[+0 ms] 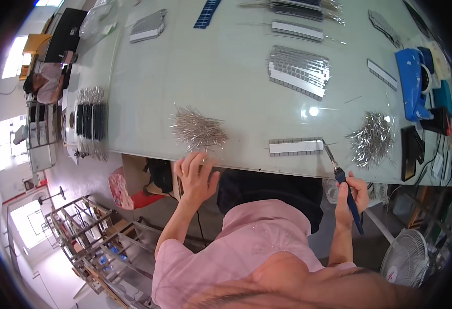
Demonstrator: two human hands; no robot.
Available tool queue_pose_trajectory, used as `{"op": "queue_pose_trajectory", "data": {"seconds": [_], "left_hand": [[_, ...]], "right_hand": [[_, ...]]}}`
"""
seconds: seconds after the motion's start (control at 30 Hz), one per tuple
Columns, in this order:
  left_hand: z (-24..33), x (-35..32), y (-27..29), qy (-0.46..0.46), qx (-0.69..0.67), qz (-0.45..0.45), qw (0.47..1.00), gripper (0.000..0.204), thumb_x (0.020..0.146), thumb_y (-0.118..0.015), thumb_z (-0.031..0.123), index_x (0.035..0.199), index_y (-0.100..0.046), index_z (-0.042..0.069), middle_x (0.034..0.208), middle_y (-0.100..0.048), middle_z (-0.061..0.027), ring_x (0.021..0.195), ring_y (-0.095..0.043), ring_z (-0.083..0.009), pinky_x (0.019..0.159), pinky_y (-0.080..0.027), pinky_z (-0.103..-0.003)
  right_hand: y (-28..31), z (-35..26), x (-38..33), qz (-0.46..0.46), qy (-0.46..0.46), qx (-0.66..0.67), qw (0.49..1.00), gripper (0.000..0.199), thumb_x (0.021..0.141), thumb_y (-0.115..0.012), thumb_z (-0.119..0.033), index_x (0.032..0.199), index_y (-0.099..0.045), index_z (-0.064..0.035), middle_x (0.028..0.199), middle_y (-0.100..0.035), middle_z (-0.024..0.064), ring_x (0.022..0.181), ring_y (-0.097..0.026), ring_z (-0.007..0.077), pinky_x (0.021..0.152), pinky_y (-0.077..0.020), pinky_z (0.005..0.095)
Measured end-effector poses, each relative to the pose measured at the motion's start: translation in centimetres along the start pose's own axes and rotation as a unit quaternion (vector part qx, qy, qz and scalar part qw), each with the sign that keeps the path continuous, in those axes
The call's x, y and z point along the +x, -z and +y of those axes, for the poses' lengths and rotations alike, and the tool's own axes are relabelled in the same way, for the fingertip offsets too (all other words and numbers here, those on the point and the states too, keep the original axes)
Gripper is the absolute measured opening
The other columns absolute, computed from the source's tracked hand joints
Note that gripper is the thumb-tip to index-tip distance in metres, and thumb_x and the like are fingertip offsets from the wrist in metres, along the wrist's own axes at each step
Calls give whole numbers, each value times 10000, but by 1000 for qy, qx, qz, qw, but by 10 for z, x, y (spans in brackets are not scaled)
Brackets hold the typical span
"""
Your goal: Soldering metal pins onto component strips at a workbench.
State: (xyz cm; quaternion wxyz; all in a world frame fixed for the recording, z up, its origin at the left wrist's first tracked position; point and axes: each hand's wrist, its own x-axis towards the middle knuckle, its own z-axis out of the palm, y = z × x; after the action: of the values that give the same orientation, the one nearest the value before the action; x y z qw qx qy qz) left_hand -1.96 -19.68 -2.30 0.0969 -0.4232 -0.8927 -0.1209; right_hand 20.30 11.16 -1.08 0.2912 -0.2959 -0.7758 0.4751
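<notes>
My right hand (356, 191) grips a soldering iron (356, 218) by its blue handle. Its thin metal tip reaches the right end of a narrow strip of small grey cells with a white band (295, 147), lying near the table's front edge. At the left, my left hand (195, 177) has its fingers apart at the near side of a loose pile of short silver wires (197, 130). Whether the fingertips touch a wire is too small to tell. A second pile of silver wires (372, 140) lies right of the strip.
Several grey-and-white strips (299, 74) lie stacked farther back on the pale table (195, 72). Bundled dark strips with wire ends (90, 122) stand at the left edge. A blue tape dispenser (410, 85) and a black stand (410, 152) are at right. A fan (405, 257) stands below.
</notes>
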Motion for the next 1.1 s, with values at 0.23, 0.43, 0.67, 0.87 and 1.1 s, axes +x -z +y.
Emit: {"op": "queue_pose_trajectory", "data": {"seconds": [0.23,0.43,0.67,0.87,1.1], "left_hand": [[25,12,-22,-42,-59,-14,997,473,761,-711,305,1213,-618,200,1302,-521,-21,1226,-447,-219,1025,-228,-470],[30,15,-31,-53,-74,35,995,482,776,-712,294,1231,-610,171,1278,-551,-12,1217,-474,-211,1043,-218,-462],[44,26,-38,-60,-98,6,993,496,780,-702,281,1228,-605,91,1262,-563,-30,1201,-510,-191,1069,-236,-445],[56,31,-39,-49,-104,12,993,516,757,-718,263,1222,-604,72,1243,-556,-45,1164,-519,-203,1037,-277,-435],[60,32,-40,-59,-121,16,991,529,747,-720,261,1224,-603,66,1234,-556,-42,1121,-524,-204,1023,-288,-438]], "right_hand": [[-19,-21,15,-62,52,-19,997,107,844,-588,-7,944,-550,0,760,-577,71,678,-610,143,1032,-421,465],[-20,-24,10,-46,53,-4,998,133,813,-659,-64,913,-584,-20,741,-637,74,698,-628,167,970,-473,452],[-30,-24,6,-68,62,-7,996,159,784,-680,-66,906,-595,-9,765,-643,100,704,-640,207,927,-505,463],[-42,-31,14,-94,124,-5,988,195,737,-713,-41,898,-608,-5,786,-650,115,688,-651,254,872,-536,477],[-57,-45,19,-109,170,-35,979,194,663,-744,-22,825,-637,-33,729,-661,79,673,-668,233,794,-577,439]]}}
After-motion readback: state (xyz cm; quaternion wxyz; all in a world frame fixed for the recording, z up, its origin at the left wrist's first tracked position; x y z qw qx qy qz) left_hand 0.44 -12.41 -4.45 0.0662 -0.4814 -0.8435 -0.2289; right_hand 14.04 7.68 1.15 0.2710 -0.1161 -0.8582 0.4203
